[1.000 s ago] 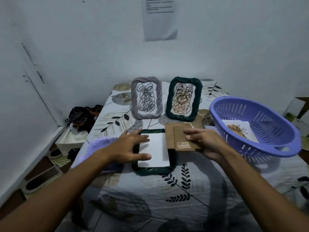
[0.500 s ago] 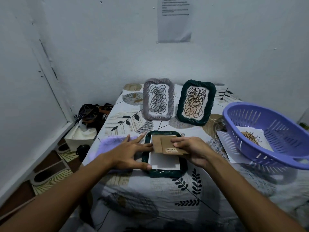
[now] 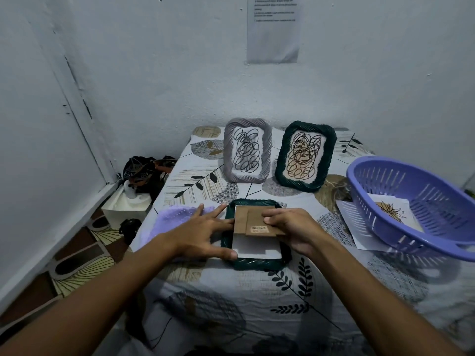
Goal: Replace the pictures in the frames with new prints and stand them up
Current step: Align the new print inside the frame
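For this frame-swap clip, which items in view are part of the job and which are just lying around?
Part of the job:
- face-down green frame
- brown backing board, under the right hand
- left hand steadying that frame
- standing grey frame
- standing green frame
- print in the purple basket

Lying about:
- lilac cloth
- wall notice
- white box on the floor

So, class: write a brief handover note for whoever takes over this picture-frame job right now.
Left hand: fingers spread, steadying the face-down green frame at its left edge.
Right hand: pinching the brown backing board over the white print in that frame.
Done: grey frame and second green frame stand at the back with prints in.
Left: seat the backing fully, then stand this frame. Another print lies in the purple basket.
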Demonstrator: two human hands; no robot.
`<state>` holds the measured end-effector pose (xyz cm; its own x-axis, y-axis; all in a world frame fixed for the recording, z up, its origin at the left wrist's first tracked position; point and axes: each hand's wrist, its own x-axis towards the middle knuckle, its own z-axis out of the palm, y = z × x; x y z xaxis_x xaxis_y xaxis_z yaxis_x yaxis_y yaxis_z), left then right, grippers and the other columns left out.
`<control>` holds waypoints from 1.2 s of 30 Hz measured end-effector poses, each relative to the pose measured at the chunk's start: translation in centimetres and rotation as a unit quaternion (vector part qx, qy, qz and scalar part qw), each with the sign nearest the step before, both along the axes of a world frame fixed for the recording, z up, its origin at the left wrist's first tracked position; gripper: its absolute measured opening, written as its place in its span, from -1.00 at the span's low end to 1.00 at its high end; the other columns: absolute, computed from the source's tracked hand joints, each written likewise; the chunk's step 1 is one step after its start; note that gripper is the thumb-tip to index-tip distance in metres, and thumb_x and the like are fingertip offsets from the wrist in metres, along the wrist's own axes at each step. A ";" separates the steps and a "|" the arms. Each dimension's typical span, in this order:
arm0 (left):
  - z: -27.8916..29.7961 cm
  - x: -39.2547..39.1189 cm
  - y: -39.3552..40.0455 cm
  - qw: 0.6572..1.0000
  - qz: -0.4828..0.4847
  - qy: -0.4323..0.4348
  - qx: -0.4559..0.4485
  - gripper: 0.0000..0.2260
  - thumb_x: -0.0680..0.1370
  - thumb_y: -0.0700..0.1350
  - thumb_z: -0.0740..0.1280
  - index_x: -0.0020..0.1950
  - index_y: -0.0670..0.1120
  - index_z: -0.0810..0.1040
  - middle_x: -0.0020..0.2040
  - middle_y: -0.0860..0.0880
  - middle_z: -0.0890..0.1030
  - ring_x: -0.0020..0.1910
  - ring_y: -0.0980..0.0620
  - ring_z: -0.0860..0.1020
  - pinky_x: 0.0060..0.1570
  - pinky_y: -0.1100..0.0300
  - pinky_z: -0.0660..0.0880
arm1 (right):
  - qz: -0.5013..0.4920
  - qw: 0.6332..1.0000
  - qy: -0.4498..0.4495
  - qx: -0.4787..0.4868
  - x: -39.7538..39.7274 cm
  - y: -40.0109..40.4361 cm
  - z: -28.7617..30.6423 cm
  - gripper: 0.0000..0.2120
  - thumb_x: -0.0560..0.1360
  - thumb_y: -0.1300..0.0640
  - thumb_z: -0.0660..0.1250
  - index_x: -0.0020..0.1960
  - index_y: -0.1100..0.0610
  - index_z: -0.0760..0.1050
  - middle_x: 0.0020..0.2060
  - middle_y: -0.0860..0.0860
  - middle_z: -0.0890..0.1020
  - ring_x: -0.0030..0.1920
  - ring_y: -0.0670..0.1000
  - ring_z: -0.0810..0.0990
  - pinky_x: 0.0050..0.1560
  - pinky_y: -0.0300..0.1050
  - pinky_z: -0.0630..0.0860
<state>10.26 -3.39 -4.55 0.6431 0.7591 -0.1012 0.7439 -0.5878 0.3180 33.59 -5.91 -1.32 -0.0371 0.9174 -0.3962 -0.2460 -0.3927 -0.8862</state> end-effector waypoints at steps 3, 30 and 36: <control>0.0 0.0 0.1 1.000 0.004 -0.009 -0.001 -0.29 0.41 0.45 0.21 0.51 0.26 0.16 0.57 0.05 0.07 0.54 0.16 -0.20 0.48 -0.15 -0.29 | -0.001 1.000 0.004 0.002 -0.1 0.0 0.1 -0.76 0.41 0.54 0.28 0.05 0.41 0.56 -0.21 0.24 0.62 -0.42 0.01 0.65 -0.43 -0.25 0.55; -0.7 0.5 -0.3 0.982 0.025 -0.172 0.072 -0.26 0.44 0.49 0.03 0.38 0.04 0.48 0.46 -0.02 0.33 0.47 0.17 0.18 0.48 -0.04 0.15 | 0.030 0.998 -0.057 0.000 0.0 -0.7 0.6 -0.77 0.44 0.47 0.30 0.06 0.35 0.57 -0.05 0.22 0.63 -0.13 0.09 0.63 -0.29 -0.20 0.61; -0.8 0.4 -0.9 0.989 0.036 -0.126 0.069 -0.17 0.37 0.56 -0.10 0.43 0.10 0.39 0.50 0.03 0.20 0.44 0.17 0.10 0.46 0.18 -0.03 | 0.082 0.890 -0.435 0.109 2.2 -0.7 1.5 -0.85 0.52 0.08 0.32 0.06 0.03 0.60 -0.07 0.02 0.61 -0.15 0.03 0.57 -0.32 -0.13 0.50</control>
<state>10.62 -4.28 -5.31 0.5793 0.7987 0.1627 0.6926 -0.5876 0.4183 35.81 -6.65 0.14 0.0561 0.9865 -0.1538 0.6145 -0.1555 -0.7734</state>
